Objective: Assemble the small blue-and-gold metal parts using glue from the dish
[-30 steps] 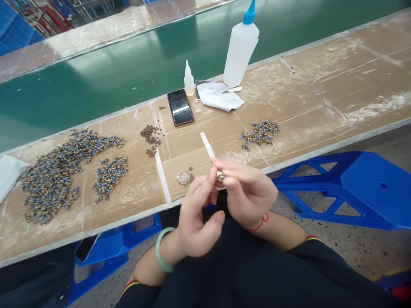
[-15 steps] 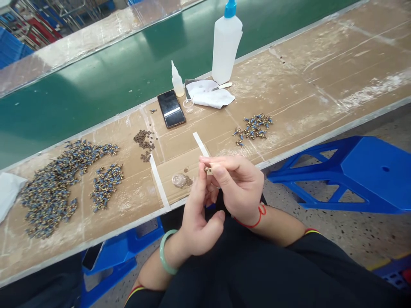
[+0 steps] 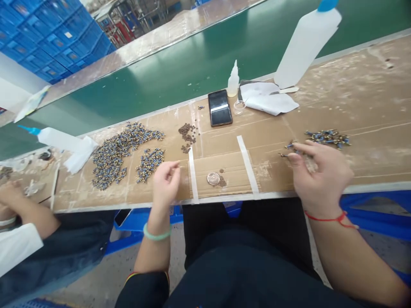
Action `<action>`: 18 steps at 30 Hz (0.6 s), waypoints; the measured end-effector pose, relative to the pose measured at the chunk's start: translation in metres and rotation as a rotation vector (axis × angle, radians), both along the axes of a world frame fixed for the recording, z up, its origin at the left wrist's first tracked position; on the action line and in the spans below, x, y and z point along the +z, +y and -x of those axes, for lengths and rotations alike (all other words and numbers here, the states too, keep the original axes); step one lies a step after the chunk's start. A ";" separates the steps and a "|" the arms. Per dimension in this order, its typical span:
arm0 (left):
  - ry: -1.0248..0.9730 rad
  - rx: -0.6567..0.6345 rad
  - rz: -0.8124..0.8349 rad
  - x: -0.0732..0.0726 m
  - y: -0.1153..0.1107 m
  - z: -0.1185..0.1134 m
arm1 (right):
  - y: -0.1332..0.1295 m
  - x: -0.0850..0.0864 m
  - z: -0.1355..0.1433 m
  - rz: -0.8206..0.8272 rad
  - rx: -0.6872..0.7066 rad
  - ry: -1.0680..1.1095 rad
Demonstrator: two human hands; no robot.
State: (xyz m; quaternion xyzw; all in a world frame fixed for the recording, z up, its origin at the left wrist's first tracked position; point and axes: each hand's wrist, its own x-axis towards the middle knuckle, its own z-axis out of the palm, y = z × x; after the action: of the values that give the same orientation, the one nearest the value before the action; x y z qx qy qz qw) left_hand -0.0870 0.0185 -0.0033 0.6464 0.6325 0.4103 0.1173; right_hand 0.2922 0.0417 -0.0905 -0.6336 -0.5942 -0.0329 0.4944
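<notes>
On the tabletop [image 3: 369, 98], a large pile of blue-and-gold pieces [image 3: 112, 158] is heaped left of the phone [image 3: 220, 109], apparently still to be handled. Right hand [image 3: 324, 179] and left hand [image 3: 165, 184] are curled near-right and near-left of the phone; whether anything is held in either grip can't be told. Only a small batch [image 3: 330, 137] is gathered right of the phone, presumably finished.

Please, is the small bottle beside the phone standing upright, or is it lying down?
Upright. The small bottle stands on its base beside the phone, with its nozzle pointing upward.
</notes>
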 end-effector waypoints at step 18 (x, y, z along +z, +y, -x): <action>0.506 0.067 0.404 -0.008 0.045 0.083 | -0.004 0.003 0.013 -0.218 -0.039 -0.023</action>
State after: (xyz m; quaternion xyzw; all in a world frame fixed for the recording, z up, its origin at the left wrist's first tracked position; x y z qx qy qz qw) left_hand -0.1703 0.0638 -0.0114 0.6704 0.7310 0.1065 0.0689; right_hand 0.2788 0.0378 -0.0879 -0.5871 -0.5803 -0.1143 0.5527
